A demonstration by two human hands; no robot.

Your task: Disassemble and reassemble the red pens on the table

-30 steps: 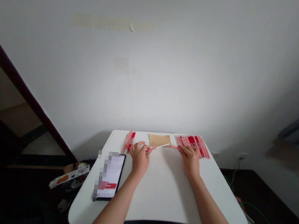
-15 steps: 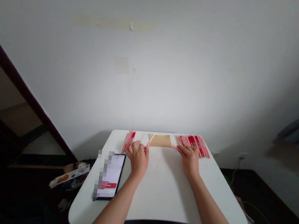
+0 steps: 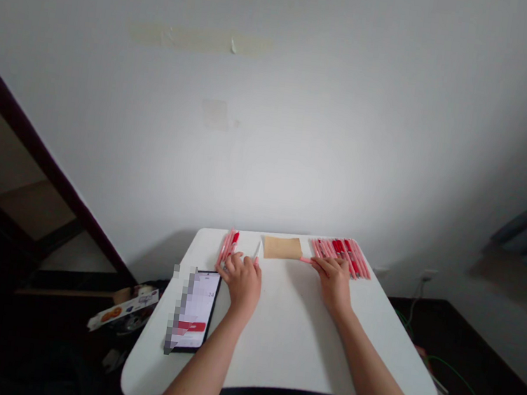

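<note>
My left hand (image 3: 244,280) is closed at the left of the table, with a slim pink-and-white pen (image 3: 258,252) between thumb and forefinger, its white end pointing away from me. Just beyond its other fingers lies a small row of pink and red pens (image 3: 227,244). My right hand (image 3: 334,282) pinches a short pink pen part (image 3: 306,260), whose other end is hidden under the fingers. Close beside that hand, several pink and red pens (image 3: 338,248) lie side by side. A tan paper rectangle (image 3: 283,247) rests between the hands.
A phone (image 3: 202,305) with a lit screen lies on the white table (image 3: 287,354), left of my left forearm. The wall (image 3: 287,162) rises directly behind the table. On the floor to the left is a printed box (image 3: 123,310).
The pen in my left hand has turned from leaning right over the paper's edge to nearly upright, clear of the paper. My right hand has hardly moved.
</note>
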